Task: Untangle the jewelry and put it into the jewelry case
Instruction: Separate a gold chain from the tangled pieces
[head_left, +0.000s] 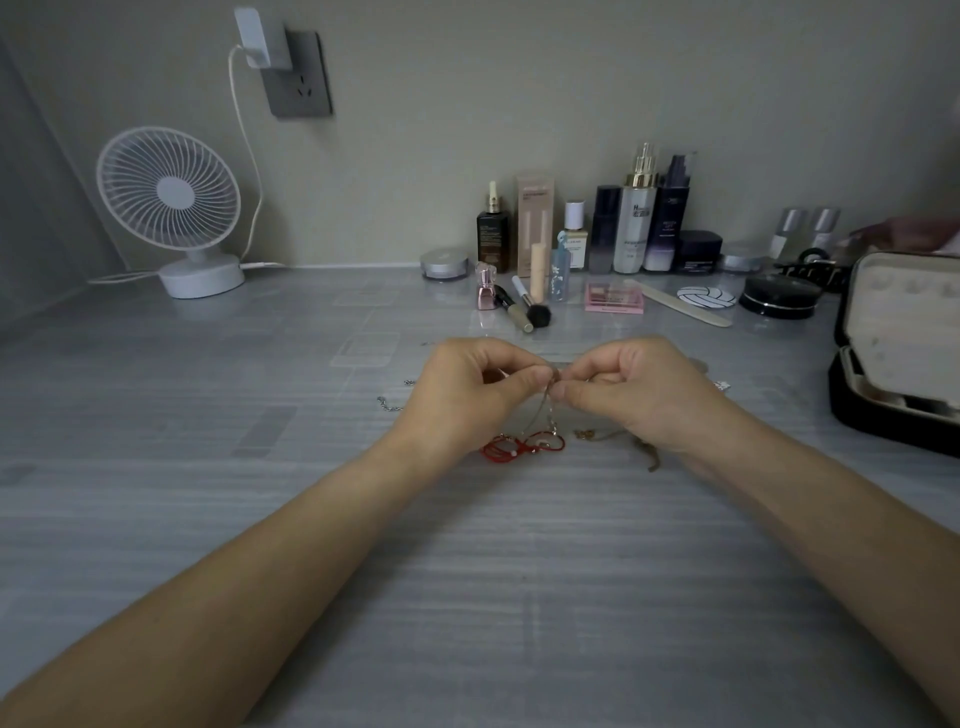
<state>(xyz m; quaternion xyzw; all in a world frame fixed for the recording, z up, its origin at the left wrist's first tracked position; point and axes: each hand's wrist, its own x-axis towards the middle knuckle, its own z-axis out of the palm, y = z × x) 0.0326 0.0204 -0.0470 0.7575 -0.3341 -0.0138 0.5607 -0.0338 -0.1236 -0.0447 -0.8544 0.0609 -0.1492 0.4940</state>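
Observation:
My left hand (467, 395) and my right hand (639, 389) meet at the middle of the table, both pinching a thin silver chain (546, 410) that hangs from the fingertips. Below them lies a red cord bracelet (519, 446), its end tangled with the chain. A gold chain (613, 435) lies partly under my right wrist. A short piece of silver chain (388, 405) lies left of my left hand. The black jewelry case (893, 415) stands open at the right edge, its cream lining showing.
A white desk fan (171, 208) stands at the back left with its cable running up to a wall socket (298, 78). Cosmetic bottles (634, 218), a makeup brush (530, 306), a pink palette (614, 299), a nail file (680, 304) and a black compact (779, 297) line the back.

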